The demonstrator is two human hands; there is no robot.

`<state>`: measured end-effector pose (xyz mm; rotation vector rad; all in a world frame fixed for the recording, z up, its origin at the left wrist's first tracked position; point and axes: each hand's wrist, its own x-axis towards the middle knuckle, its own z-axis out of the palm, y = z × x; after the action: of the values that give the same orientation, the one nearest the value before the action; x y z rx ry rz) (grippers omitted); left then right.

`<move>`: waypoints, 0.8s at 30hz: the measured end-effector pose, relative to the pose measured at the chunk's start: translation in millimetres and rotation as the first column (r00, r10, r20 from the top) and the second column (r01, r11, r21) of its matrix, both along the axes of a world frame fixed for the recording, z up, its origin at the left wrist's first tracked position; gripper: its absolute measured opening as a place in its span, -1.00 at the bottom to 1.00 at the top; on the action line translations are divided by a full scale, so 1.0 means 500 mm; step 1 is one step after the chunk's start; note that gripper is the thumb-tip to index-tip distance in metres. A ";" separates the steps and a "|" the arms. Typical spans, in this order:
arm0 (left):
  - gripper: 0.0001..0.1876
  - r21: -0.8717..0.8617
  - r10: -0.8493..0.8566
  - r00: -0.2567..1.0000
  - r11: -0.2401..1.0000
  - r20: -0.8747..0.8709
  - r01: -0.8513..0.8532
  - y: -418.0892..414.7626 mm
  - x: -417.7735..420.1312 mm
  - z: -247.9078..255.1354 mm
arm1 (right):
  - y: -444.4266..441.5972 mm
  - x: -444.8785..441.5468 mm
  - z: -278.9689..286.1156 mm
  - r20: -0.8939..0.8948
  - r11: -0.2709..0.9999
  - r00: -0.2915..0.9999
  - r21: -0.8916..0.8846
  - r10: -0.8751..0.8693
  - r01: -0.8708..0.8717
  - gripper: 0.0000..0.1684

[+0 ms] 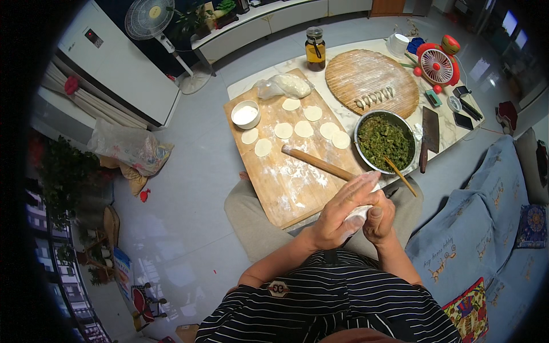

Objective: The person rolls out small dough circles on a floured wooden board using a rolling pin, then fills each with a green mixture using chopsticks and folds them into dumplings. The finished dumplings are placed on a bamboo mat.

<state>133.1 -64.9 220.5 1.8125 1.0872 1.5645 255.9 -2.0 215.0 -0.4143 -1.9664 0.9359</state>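
My left hand (pixel 336 214) and my right hand (pixel 381 216) are pressed together over the near right corner of the wooden board (pixel 266 188). Between them is a soft white piece (pixel 359 213), mostly hidden; I cannot tell whether it is dough or tissue. A wooden rolling pin (pixel 317 162) lies on the floured board, its near end behind my left hand. Beyond it are several round dough wrappers (pixel 304 129). To the right, a metal bowl (pixel 357 148) holds chopped green filling (pixel 383 139), with chopsticks (pixel 401 176) leaning over its rim.
A white bowl of flour (pixel 245 114) and bagged dough (pixel 289 85) sit at the board's far side. Several dumplings (pixel 374 98) line a round slatted mat (pixel 369 64). A cleaver (pixel 430 133) lies right of the filling. A jar (pixel 315 49) and a red fan (pixel 438 64) stand farther back.
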 end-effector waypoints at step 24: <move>-0.62 0.155 -0.054 0.995 0.987 0.079 0.041 0.015 0.021 0.046 | 0.037 0.006 0.069 0.049 0.957 0.987 0.242 0.152 -0.160 -0.63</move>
<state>143.6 -57.5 243.6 1.8396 0.9008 1.7208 258.7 16.5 249.6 -0.1338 -2.1344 0.7729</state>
